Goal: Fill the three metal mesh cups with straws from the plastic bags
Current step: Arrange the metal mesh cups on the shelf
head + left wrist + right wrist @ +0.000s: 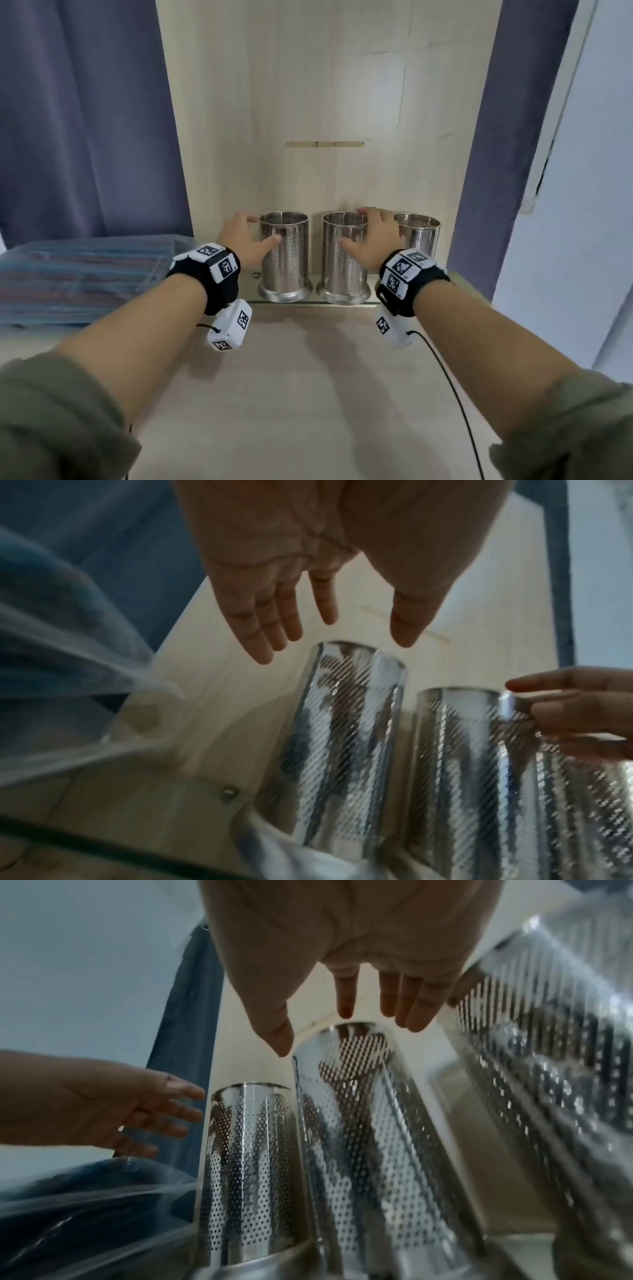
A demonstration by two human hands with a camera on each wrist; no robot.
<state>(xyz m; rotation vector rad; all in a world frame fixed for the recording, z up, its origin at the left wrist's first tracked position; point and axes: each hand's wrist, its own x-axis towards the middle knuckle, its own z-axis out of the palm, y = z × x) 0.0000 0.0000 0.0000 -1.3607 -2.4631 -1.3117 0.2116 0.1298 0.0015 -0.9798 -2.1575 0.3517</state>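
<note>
Already at the far left of the counter (308, 394) lie your plastic bags of straws (78, 274), near enough to draw from. Your left hand (245, 241) spreads around the left cup (285, 257), gripping nothing, likely to steady it. Your right hand (371, 236) arches open over the middle cup (344, 263); the right cup (419, 233) stands just beside. All look empty.

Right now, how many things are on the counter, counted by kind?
Metal mesh cups: 3, left, middle, right.
Pile of bagged straws: 1; the number of bags cannot be told.
Hands: 2, left, right.
Total: 6.
</note>
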